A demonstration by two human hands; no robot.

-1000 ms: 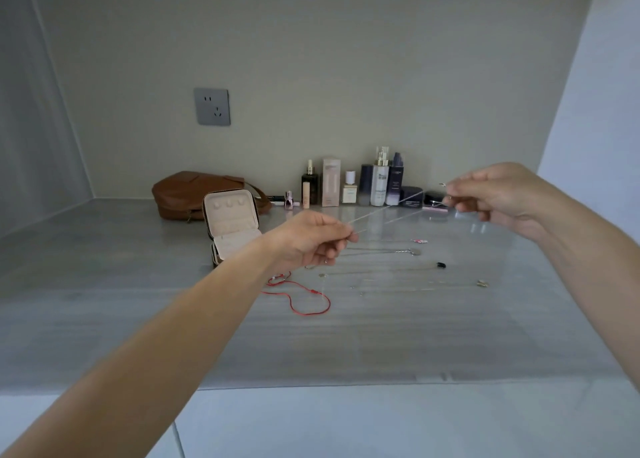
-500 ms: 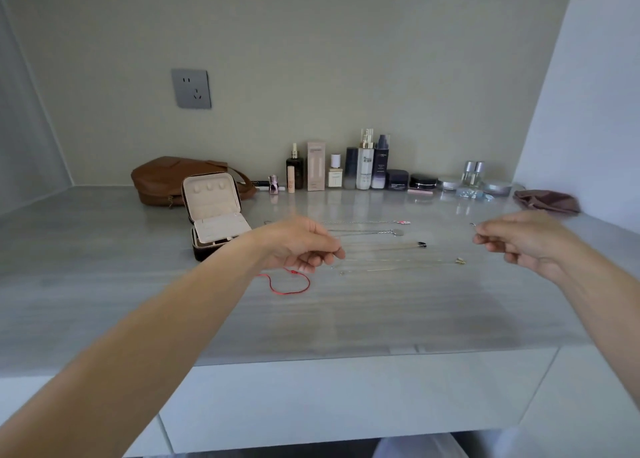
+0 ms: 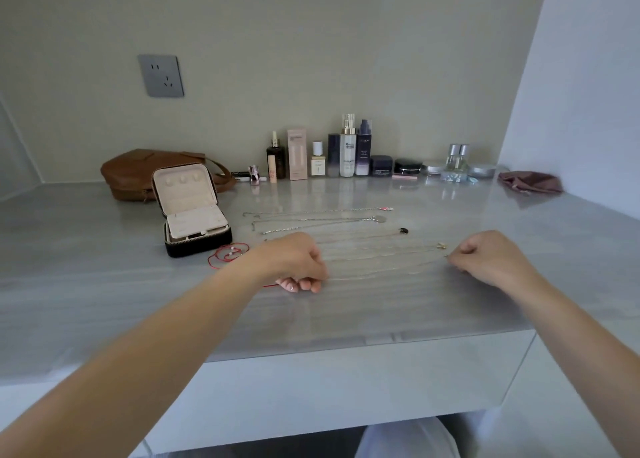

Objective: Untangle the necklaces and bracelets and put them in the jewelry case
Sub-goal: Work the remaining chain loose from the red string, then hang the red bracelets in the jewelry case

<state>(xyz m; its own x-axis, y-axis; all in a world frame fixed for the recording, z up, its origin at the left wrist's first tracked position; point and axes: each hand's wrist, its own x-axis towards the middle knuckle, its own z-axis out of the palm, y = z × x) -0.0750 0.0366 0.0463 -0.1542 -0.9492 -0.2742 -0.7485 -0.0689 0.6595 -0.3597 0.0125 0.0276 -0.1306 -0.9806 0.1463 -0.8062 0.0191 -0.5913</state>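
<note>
A thin pale chain necklace [image 3: 384,271] lies stretched across the grey counter. My left hand [image 3: 294,263] pinches one end and my right hand [image 3: 485,258] pinches the other, both low at the counter surface. Behind the chain, several more necklaces [image 3: 318,219] lie in straight parallel rows. A red cord bracelet [image 3: 227,253] is coiled beside the open black jewelry case [image 3: 197,241], which has a cream lining and stands left of my left hand.
A brown leather bag [image 3: 138,173] sits behind the case. Cosmetic bottles and jars [image 3: 346,152] line the back wall. A mauve pouch [image 3: 530,182] lies at the far right. The counter [image 3: 311,319] has its front edge close to me.
Both hands have come down from mid-air to the counter, carrying the stretched chain and laying it in front of the other rows. The view has tilted downward.
</note>
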